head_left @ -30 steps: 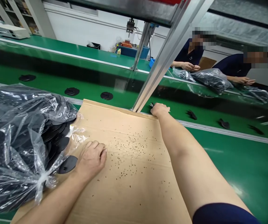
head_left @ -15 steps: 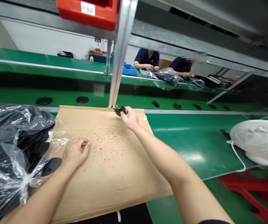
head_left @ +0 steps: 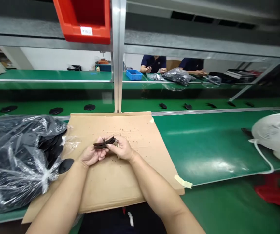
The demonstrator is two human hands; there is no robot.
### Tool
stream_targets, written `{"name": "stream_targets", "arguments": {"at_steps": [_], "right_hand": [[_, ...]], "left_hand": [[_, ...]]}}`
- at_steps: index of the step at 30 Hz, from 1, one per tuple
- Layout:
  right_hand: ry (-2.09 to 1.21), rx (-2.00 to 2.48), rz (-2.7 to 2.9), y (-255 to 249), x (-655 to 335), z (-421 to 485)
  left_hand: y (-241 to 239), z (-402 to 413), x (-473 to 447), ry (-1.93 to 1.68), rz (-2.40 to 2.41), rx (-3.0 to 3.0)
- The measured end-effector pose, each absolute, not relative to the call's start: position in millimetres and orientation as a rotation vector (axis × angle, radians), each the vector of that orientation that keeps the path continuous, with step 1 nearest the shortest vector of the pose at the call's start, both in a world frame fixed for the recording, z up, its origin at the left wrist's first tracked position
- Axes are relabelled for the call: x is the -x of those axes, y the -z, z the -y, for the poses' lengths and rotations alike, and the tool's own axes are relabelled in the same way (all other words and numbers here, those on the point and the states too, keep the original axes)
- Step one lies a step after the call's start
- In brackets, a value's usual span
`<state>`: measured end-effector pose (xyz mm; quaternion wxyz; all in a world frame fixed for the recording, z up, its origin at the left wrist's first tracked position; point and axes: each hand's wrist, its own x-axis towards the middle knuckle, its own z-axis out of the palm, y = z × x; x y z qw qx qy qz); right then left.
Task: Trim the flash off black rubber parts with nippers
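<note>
Over the middle of the cardboard sheet, my right hand point(head_left: 121, 148) grips the right part of a thin dark disc-like piece point(head_left: 104, 143), bent and seen edge-on. My left hand point(head_left: 92, 155) is closed on its left end from below. Something small and metallic shows at my right fingers; its kind is not clear. Small dark specks are scattered on the cardboard point(head_left: 115, 188) around and beneath both hands. A flat black disc point(head_left: 66, 165) lies beside my left wrist, near a clear plastic bag point(head_left: 13, 156) full of black discs.
A metal post point(head_left: 118, 65) rises behind the cardboard, with a red bin point(head_left: 86, 34) on the shelf overhead. Black pieces lie on the green strip point(head_left: 137, 105) beyond. A white fan point(head_left: 276, 139) stands at right. Two co-workers point(head_left: 154, 63) sit across.
My right hand has come back from the cardboard's far edge toward me with the dark piece. My left hand has lifted and moved right to meet it. The view has shifted slightly.
</note>
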<state>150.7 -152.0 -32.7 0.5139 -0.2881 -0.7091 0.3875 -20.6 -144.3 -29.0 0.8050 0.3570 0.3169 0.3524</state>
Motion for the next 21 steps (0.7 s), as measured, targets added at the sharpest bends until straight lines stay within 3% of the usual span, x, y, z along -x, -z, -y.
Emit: {"name": "stream_targets", "arguments": {"at_steps": [9, 13, 21], "right_hand": [[-0.883, 1.217, 1.467, 58.2, -159.2, 133.1], [-0.817, 1.278, 1.622, 57.3, -157.6, 135.1], [-0.357, 1.304, 1.824, 48.7, -156.4, 141.3]], "left_hand": [[36.5, 121.3, 14.9, -1.356, -0.751, -0.416], [40.7, 119.3, 12.1, -1.417, -0.821, -0.411], [39.7, 121.7, 16.2, -1.335, -0.824, -0.445]]}}
